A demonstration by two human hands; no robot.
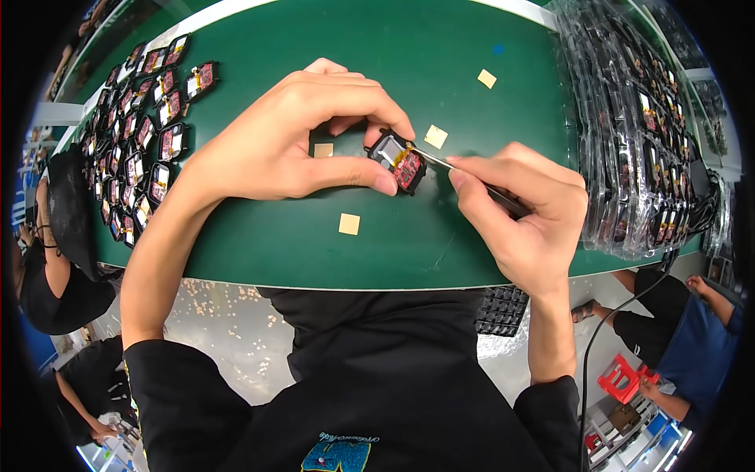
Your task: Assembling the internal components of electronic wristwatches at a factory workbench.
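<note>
My left hand (303, 138) pinches a small black electronic housing (410, 171) between thumb and fingers, just above the green table. Inside the housing show a red circuit board, a silvery-grey rectangular part and a strip of yellow tape. My right hand (531, 212) is closed round dark-handled tweezers (507, 200). Their thin metal tip touches or nearly touches the housing's upper right edge, by the yellow tape. Pale yellow paper squares lie about the hands: one square (349, 224) in front, another square (436, 137) just beyond the tweezers.
Many similar housings (171, 141) lie spread over the left of the green table (314, 35). Stacked clear plastic trays (609, 157) holding more units stand at the right, with black cables (704, 197) beside them. Other people sit at both sides. A red stool (620, 379) stands lower right.
</note>
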